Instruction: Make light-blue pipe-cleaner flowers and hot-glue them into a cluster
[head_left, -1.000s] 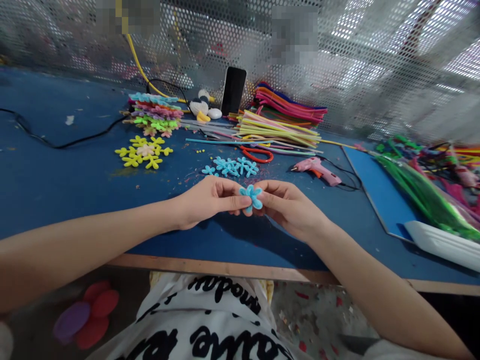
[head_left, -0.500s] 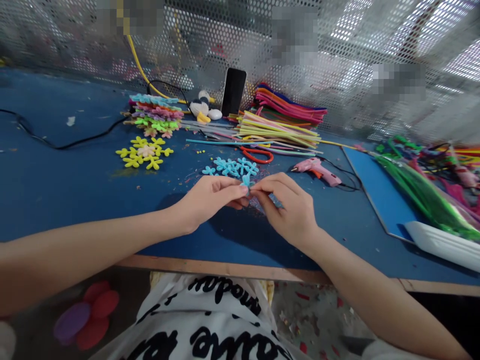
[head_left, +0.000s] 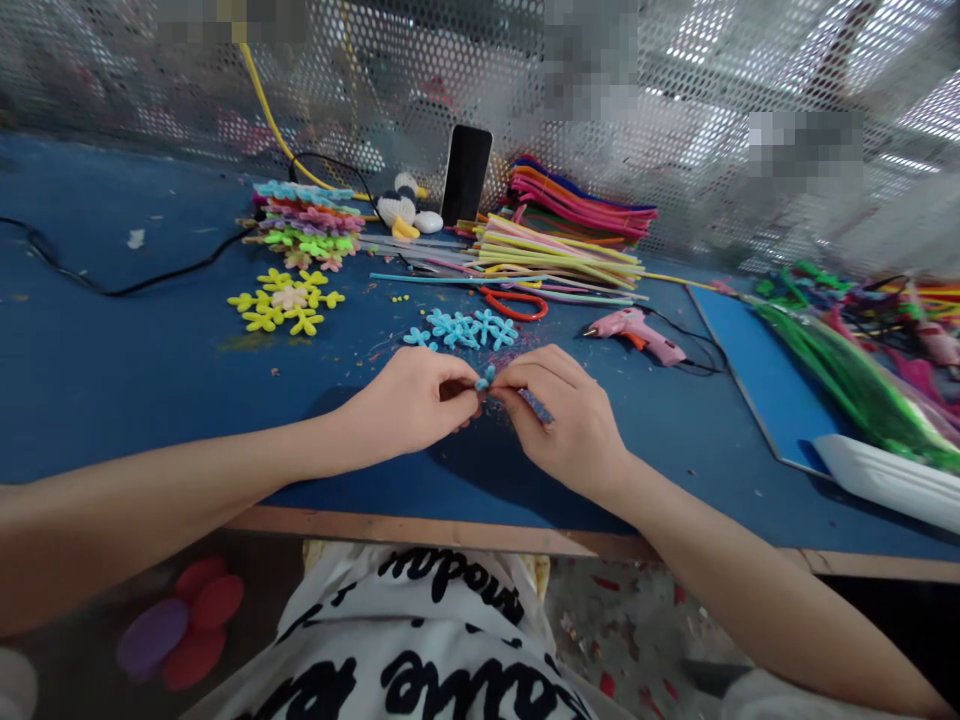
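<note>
Between my two hands is a small light-blue pipe cleaner piece (head_left: 486, 378), bent into loops and mostly hidden by fingertips. My left hand (head_left: 420, 398) pinches it from the left, thumb and index finger closed. My right hand (head_left: 566, 415) pinches its other side, fingertips almost meeting the left ones. Just beyond the hands lie several finished-looking blue pipe cleaner shapes (head_left: 466, 328) with looped petals. Farther left a yellow pipe cleaner snowflake (head_left: 262, 315) with a pale centre rests flat on the blue table (head_left: 180, 390).
A pink glue gun (head_left: 643, 335) and red-handled scissors (head_left: 517, 305) lie beyond my hands. Yellow pipe cleaners (head_left: 559, 252), a leaning phone (head_left: 466, 175) and stacked coloured snowflakes (head_left: 307, 225) stand toward the mesh screen. At right are a blue board (head_left: 739, 370) and white tray (head_left: 892, 480).
My left hand has rolled over and shifted slightly left, its fingers regripping the blue piece, which now shows less between the fingertips. My right hand stays pinched at nearly the same spot.
</note>
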